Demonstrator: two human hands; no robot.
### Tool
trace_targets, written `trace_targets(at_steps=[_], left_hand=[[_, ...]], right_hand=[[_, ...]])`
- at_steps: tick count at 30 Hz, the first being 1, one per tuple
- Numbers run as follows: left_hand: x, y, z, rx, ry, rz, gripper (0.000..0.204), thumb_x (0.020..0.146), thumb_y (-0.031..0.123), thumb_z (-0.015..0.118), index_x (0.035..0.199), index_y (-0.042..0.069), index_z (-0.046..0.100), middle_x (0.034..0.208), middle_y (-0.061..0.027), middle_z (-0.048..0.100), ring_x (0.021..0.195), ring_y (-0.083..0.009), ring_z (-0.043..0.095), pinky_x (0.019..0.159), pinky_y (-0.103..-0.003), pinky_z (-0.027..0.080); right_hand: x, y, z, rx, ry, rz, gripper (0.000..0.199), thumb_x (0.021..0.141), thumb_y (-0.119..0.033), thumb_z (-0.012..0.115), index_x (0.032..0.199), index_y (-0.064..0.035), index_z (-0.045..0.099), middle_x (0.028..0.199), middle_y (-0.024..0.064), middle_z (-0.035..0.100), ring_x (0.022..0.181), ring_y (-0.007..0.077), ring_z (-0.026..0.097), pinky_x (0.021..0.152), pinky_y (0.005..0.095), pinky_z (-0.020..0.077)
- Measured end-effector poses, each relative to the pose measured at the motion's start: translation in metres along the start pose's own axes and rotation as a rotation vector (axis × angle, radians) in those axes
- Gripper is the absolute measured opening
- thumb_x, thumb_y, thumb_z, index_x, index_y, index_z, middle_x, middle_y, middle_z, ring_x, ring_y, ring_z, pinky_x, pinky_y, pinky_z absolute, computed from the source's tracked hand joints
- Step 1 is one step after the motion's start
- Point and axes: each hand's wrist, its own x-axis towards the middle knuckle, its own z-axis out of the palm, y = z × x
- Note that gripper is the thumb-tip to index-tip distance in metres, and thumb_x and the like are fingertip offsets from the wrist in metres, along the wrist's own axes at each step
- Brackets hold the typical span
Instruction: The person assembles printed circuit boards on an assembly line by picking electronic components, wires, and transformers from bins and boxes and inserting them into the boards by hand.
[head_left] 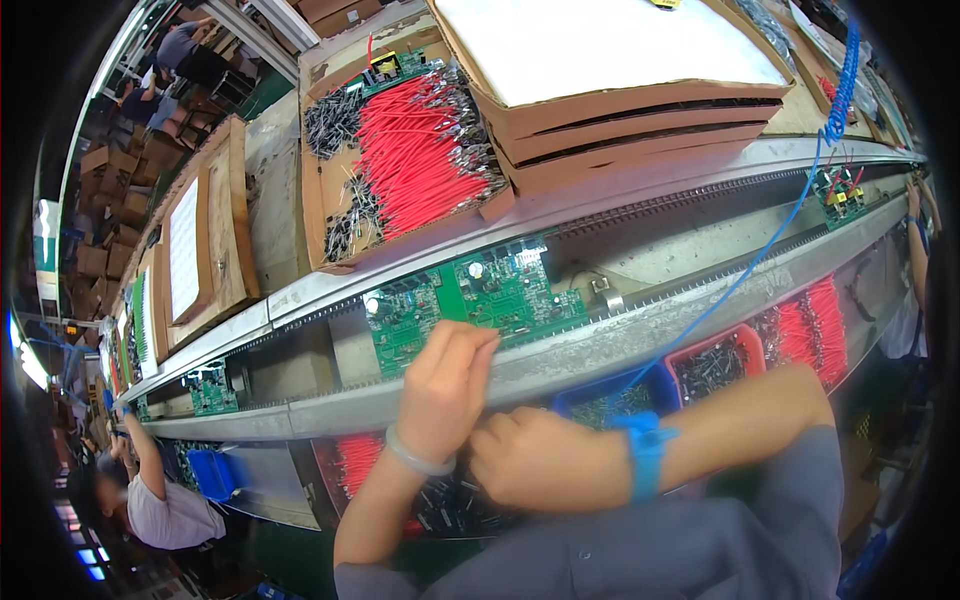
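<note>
My left hand (445,385), with a pale bangle at its wrist, is over the near edge of a green circuit board (505,300). Its thumb and fingers are pinched together; whatever small thing may be between them is hidden. The board lies in the conveyor track and carries capacitors and other small parts. My right hand (545,455) is closed beside my left wrist, above a tray of loose black components (450,512). The curled fingers are turned away, so their contents do not show. A blue strap (643,455) circles my right wrist.
Beyond the metal rail (700,295) sits a cardboard box of red wires (415,160), beside stacked cartons (630,120). Nearer are a blue bin (575,400) and a red bin (753,345) of parts. A blue coiled cord (775,235) crosses the track. Co-workers stand at both ends.
</note>
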Motion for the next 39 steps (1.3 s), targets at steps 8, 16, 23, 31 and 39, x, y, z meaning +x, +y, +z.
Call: trace_targets(at_steps=[8, 16, 23, 31, 39], left_hand=[[0.003, 0.001, 0.002, 0.065, -0.062, 0.037, 0.012, 0.089, -0.001, 0.069, 0.101, 0.000, 0.067, 0.093, -0.0146, 0.062, 0.081, -0.0346, 0.068, 0.068, -0.041, 0.055], [-0.002, -0.003, -0.003, 0.060, -0.092, 0.020, 0.015, 0.088, 0.000, 0.067, 0.103, 0.001, 0.066, 0.097, -0.0149, 0.062, 0.084, -0.0348, 0.066, 0.072, -0.042, 0.055], [-0.032, -0.008, -0.069, -0.505, 0.044, -0.440, 0.025, 0.098, -0.009, 0.051, 0.119, -0.001, 0.063, 0.132, -0.0156, 0.061, 0.115, -0.0226, 0.064, 0.099, -0.037, 0.052], [-0.071, -0.028, -0.083, -0.513, 0.246, -0.459, 0.025, 0.092, -0.013, 0.063, 0.115, -0.004, 0.067, 0.137, -0.0171, 0.057, 0.114, -0.0228, 0.066, 0.096, -0.033, 0.055], [-0.067, -0.032, -0.081, -0.644, 0.296, -0.698, 0.017, 0.090, -0.009, 0.069, 0.104, -0.001, 0.074, 0.115, -0.0114, 0.068, 0.097, -0.0143, 0.067, 0.088, -0.027, 0.053]], right_hand=[[-0.004, 0.000, -0.003, 0.076, 0.050, -0.006, 0.014, 0.073, -0.018, 0.064, 0.078, -0.0052, 0.066, 0.077, 0.0084, 0.062, 0.072, 0.0219, 0.063, 0.059, 0.0320, 0.0510], [0.001, 0.011, -0.025, 0.207, -0.027, -0.056, 0.011, 0.072, -0.015, 0.065, 0.075, -0.0045, 0.066, 0.072, 0.0092, 0.065, 0.064, 0.0243, 0.068, 0.052, 0.0375, 0.0541], [0.015, 0.035, -0.046, 0.125, 0.149, 0.054, 0.011, 0.077, -0.014, 0.064, 0.083, -0.0054, 0.063, 0.078, 0.0086, 0.061, 0.068, 0.0258, 0.068, 0.054, 0.0375, 0.0555], [0.071, 0.078, -0.002, 0.136, 0.305, 0.145, 0.010, 0.082, -0.013, 0.066, 0.077, -0.0056, 0.064, 0.080, 0.0103, 0.059, 0.079, 0.0301, 0.065, 0.062, 0.0434, 0.0542], [0.083, 0.077, -0.002, 0.083, 0.236, 0.121, 0.009, 0.077, -0.011, 0.066, 0.077, -0.0032, 0.062, 0.082, 0.0116, 0.060, 0.080, 0.0307, 0.066, 0.063, 0.0432, 0.0559]])
